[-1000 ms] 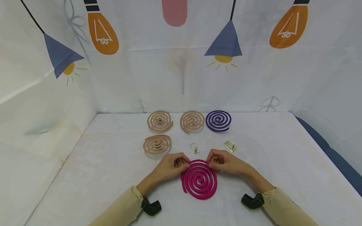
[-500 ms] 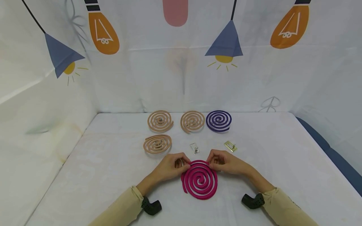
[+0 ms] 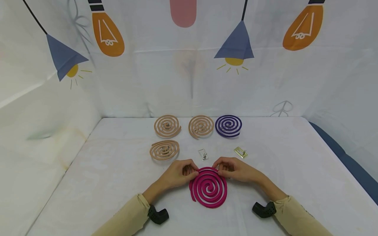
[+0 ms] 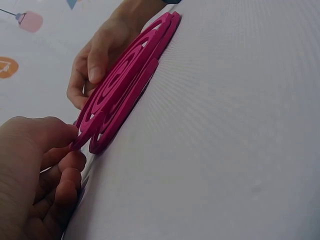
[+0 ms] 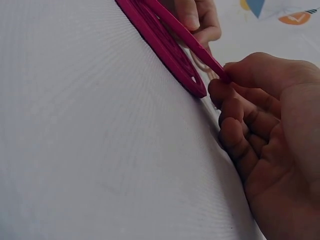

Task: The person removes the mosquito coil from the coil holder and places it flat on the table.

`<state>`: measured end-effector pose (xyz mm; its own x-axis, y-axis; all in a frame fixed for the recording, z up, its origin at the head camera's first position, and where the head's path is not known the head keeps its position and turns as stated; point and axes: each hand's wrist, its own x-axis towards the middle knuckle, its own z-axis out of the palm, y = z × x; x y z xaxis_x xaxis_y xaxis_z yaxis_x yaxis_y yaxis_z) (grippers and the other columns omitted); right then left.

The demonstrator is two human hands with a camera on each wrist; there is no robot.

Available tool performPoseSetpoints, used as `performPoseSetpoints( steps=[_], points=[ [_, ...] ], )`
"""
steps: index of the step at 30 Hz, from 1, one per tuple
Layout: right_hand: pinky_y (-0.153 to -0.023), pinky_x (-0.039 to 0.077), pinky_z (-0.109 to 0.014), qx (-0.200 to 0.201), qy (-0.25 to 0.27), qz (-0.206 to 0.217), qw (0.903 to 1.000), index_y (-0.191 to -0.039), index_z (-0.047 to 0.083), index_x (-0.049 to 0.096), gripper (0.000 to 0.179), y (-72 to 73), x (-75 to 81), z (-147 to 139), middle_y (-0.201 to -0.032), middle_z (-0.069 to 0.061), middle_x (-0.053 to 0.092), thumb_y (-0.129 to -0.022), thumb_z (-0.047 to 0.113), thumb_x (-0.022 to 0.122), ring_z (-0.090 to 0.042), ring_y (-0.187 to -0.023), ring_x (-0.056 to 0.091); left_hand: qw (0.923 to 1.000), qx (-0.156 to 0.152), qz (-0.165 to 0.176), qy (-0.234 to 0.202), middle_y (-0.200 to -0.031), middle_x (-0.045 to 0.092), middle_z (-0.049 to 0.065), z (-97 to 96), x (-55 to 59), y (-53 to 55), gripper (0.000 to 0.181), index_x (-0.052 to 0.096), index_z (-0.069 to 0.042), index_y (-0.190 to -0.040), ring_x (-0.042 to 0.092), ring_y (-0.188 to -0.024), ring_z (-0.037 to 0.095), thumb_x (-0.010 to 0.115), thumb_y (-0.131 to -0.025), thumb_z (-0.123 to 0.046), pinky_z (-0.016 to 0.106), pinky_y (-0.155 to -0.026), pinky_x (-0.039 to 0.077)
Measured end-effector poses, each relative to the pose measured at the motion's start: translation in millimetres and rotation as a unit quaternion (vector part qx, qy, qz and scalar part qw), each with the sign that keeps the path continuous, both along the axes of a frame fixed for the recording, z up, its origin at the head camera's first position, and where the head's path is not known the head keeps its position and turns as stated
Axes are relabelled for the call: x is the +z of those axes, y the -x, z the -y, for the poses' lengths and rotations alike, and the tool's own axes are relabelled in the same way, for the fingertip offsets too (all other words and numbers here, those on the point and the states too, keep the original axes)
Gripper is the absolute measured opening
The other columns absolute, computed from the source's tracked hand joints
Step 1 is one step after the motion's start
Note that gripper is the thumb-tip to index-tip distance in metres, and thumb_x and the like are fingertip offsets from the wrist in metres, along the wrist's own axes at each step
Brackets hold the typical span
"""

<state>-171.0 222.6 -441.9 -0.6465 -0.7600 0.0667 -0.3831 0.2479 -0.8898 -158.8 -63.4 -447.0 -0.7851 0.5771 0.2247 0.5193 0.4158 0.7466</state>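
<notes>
Pink coil [image 3: 209,188]: just on the near side of the silver buckle [image 3: 203,154] | left grip [image 3: 179,173], right grip [image 3: 236,169]: each pinching its buckle-side rim | handling: probably light, bendy, unbreakable, apt to unwind; best held by outer turns

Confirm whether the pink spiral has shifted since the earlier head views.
No visible shift: in the head view, the pink spiral keeps the same direction and spacing from the gold buckle as before, still lying nearer the person.
</notes>
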Motion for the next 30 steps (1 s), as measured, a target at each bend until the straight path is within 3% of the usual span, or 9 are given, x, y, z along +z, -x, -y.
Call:
performPoseSetpoints(
  steps=[6, 14, 30],
  points=[
    [-0.064, 0.047, -0.022, -0.006, -0.007, -0.009, 0.9999, -0.114, 0.014, 0.059, 0.021, 0.2, 0.2, 0.5, -0.080, -0.003, 0.060, -0.094, 0.016, 0.058, -0.002, -0.072, 0.053, 1.0000, -0.003, 0.001, 0.003, -0.066, 0.057, -0.011, -0.3, 0.2, 0.1, 0.010, 0.069, -0.017, -0.091, 0.050, -0.058, -0.001, 0.067, -0.087, -0.027, 0.017, -0.052, 0.044],
    [-0.062, 0.048, -0.021, -0.007, -0.019, -0.041, 0.9990, -0.115, 0.016, 0.060, 0.021, 0.7, -0.9, 0.3, -0.084, 0.001, 0.061, -0.093, 0.018, 0.059, -0.003, -0.073, 0.054, 1.0000, -0.002, -0.006, 0.004, -0.068, 0.058, -0.011, 0.0, -0.9, -0.1, 0.008, 0.069, -0.018, -0.089, 0.050, -0.059, -0.002, 0.067, -0.087, -0.026, 0.017, -0.053, 0.044],
    [-0.061, 0.047, -0.020, -0.006, -0.018, -0.060, 0.9980, -0.116, 0.015, 0.061, 0.025, 0.2, 0.5, 1.6, -0.088, -0.001, 0.062, -0.091, 0.016, 0.062, -0.005, -0.073, 0.053, 0.9995, 0.005, 0.000, 0.031, -0.069, 0.057, -0.012, -1.6, 2.5, -0.8, 0.007, 0.069, -0.020, -0.091, 0.051, -0.060, -0.002, 0.070, -0.084, -0.018, 0.016, -0.055, 0.044]
  ],
)
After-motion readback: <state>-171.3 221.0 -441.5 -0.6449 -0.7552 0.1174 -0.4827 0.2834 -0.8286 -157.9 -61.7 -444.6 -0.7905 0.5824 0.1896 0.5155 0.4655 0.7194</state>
